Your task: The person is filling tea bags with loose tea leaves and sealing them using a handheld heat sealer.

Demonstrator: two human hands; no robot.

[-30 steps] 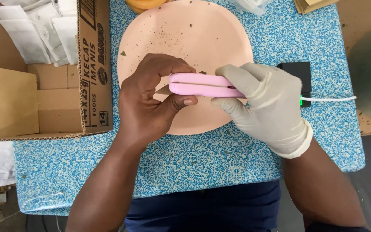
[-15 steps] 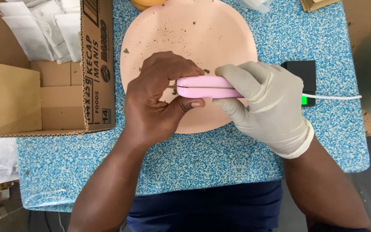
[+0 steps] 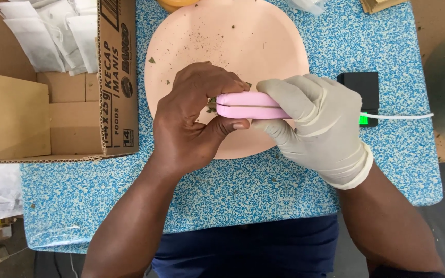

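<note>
Hands meet over a big pink plate (image 3: 263,31) on the blue speckled tabletop (image 3: 263,190). The right hand (image 3: 318,123), in a pale glove, has its fingers wrapped tight around a small pink clamp-shaped tool (image 3: 245,105), which looks like a little bag sealer. The tool lies flat, just above the plate, near its middle. The bare left hand (image 3: 194,121) has its fingers pinched together at the tool's open end, thumb under and fingertips on top. A bit of something green and crumbly (image 3: 211,104) peeks out there, but what the fingers hold is mostly hidden.

A moment ago the tool sat a little more to the left, with more of it under the left hand. Now it is pulled a bit to the right, so its tip shows more. The hands stay close together, so the pinching work seems to be going on.

A cardboard box (image 3: 114,77) with white paper pouches (image 3: 47,31) stands to the left. A small black device (image 3: 359,90) with a green light and a white cable (image 3: 397,116) sits to the right.
</note>
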